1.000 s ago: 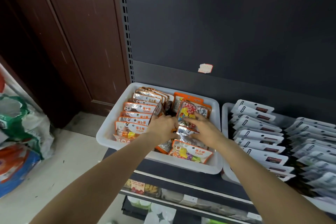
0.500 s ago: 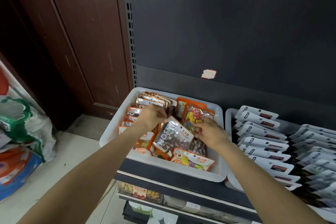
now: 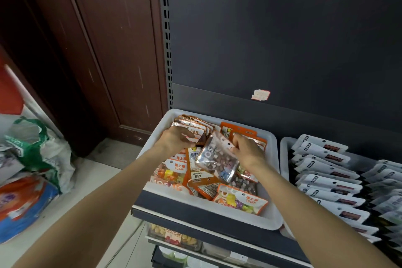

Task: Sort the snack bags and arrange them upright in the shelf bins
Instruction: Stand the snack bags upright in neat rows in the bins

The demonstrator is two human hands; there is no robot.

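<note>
crowding loose bags (image 3: 196, 177), white-pouch bin (image 3: 285, 143) beside

Dark grey shelving back panel (image 3: 282, 28) fills upper right, slotted upright (image 3: 167, 35) along its left edge, torn pale sticker (image 3: 260, 95) low on the panel. Brown wood-panelled door (image 3: 97, 45) to the left. Pale tiled floor (image 3: 104, 172) below it. Plastic sacks (image 3: 32, 159) piled at left edge. Lower shelf tier (image 3: 195, 243) underneath, dimly lit.
</note>
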